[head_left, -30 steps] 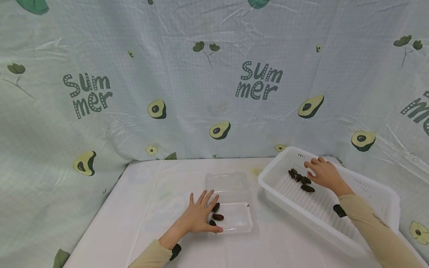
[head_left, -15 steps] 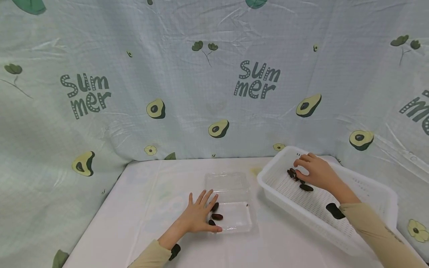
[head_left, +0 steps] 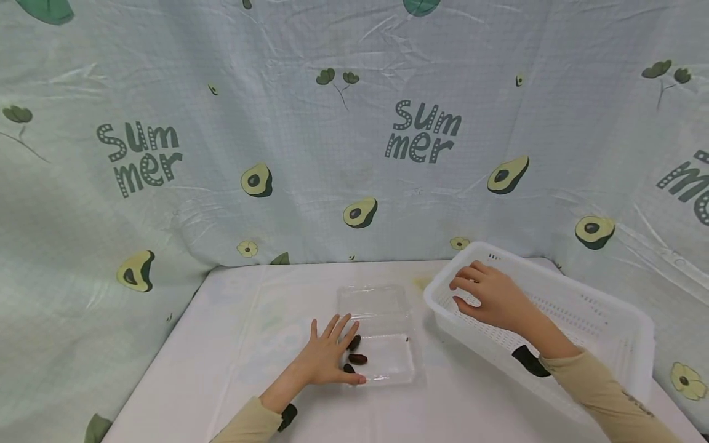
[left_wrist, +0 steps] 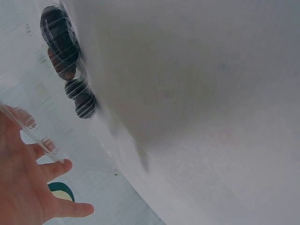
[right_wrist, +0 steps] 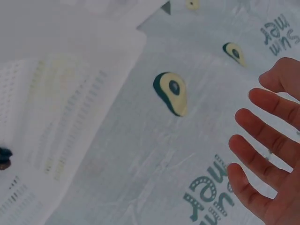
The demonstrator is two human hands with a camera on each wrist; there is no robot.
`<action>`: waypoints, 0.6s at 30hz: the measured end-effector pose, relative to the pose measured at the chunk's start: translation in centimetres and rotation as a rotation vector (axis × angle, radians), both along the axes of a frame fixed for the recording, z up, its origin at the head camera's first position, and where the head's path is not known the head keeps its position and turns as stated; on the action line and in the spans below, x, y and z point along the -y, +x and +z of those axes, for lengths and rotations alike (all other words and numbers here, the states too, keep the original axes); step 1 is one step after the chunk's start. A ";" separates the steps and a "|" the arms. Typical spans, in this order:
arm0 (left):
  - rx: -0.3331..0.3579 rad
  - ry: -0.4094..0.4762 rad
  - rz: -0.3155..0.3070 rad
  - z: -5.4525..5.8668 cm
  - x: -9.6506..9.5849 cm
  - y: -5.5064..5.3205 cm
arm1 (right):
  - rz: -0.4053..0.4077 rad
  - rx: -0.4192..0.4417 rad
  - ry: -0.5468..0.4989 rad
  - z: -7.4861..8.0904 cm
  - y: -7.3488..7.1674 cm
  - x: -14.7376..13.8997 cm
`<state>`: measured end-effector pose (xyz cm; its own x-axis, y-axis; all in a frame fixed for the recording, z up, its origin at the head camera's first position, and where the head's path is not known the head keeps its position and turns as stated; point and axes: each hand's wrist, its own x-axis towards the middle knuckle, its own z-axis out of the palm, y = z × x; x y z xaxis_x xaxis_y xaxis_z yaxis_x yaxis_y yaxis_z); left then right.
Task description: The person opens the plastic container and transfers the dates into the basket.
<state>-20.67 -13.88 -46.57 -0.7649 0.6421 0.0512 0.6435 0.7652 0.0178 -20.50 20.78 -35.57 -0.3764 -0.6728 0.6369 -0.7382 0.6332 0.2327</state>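
My left hand (head_left: pixel 324 358), fingers spread, rests at the left edge of a clear plastic clamshell box (head_left: pixel 390 364). Inside that box, beside the fingers, lie dark brown dates (head_left: pixel 357 359); the left wrist view shows the dates (left_wrist: pixel 58 35) through the clear wall. My right hand (head_left: pixel 494 299) hovers over the far left part of a white perforated basket (head_left: pixel 604 301), its fingers bent and apart. Nothing shows between these fingers in the right wrist view. The hand hides the basket's dates in the head view, but a dark date (right_wrist: pixel 4 158) appears at the right wrist view's edge.
The clamshell's lid (head_left: pixel 372 300) lies folded back on the far side. White cloth covers the table (head_left: pixel 266 326). A pale curtain (head_left: pixel 299 141) printed with avocados hangs behind the table. The basket stands on the right, close to the box.
My right hand has moved left across the basket, over the dates towards its left rim, and now covers them. The left hand stays in place at the box.
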 end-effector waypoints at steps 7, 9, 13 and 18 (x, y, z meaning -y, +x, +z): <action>0.006 0.014 -0.004 0.1 0.1 0.0 | 0.058 0.001 0.057 -1.0 0.7 3.4; 0.011 0.017 -0.001 0.1 0.1 0.0 | 0.072 0.019 0.072 -1.4 0.8 4.4; 0.005 0.024 -0.001 -0.1 0.1 0.0 | 0.109 0.045 0.104 -2.4 1.1 6.0; -0.012 0.030 -0.003 -0.2 0.0 -0.1 | 0.103 0.081 0.169 -3.3 1.2 7.8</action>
